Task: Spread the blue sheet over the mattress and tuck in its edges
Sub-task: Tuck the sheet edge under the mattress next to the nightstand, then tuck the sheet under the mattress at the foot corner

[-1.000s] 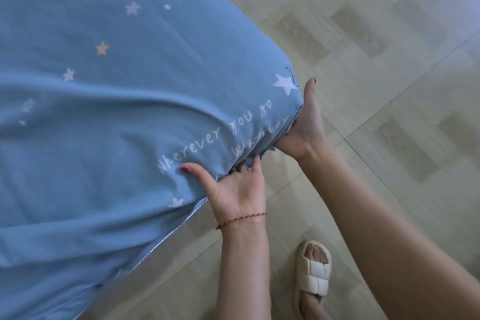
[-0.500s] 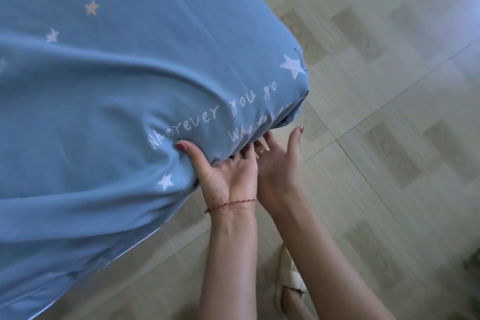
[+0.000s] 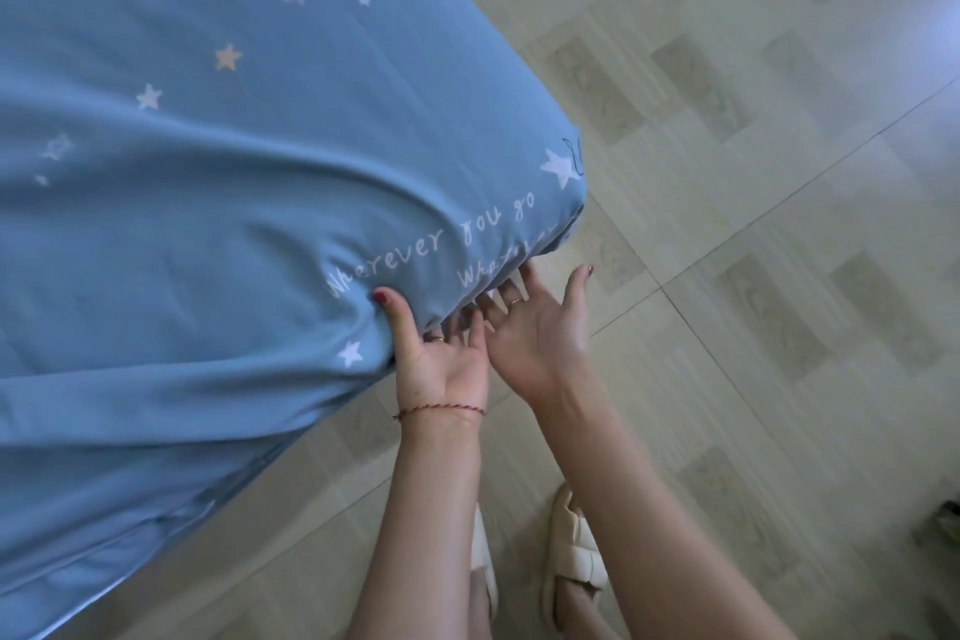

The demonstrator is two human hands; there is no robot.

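The blue sheet (image 3: 249, 203), printed with stars and white writing, covers the mattress down over its near corner. My left hand (image 3: 441, 364) is palm up at the lower edge. Its thumb digs into the sheet on the mattress side and its fingers reach underneath, so it grips the sheet-covered edge. Creases run out from the thumb. My right hand (image 3: 540, 333) is right beside it, palm up. Its straight fingers slide under the edge near the corner and its thumb sticks out free. The fingertips of both hands are hidden under the mattress.
Pale tiled floor (image 3: 753, 276) lies to the right of the bed and in front of it. My feet in cream slippers (image 3: 571, 556) stand close to the bed's edge. A dark object (image 3: 943, 525) shows at the right border.
My right hand left the right side of the corner and came in beside my left hand, fingers under the edge. My left hand kept its grip on the edge.
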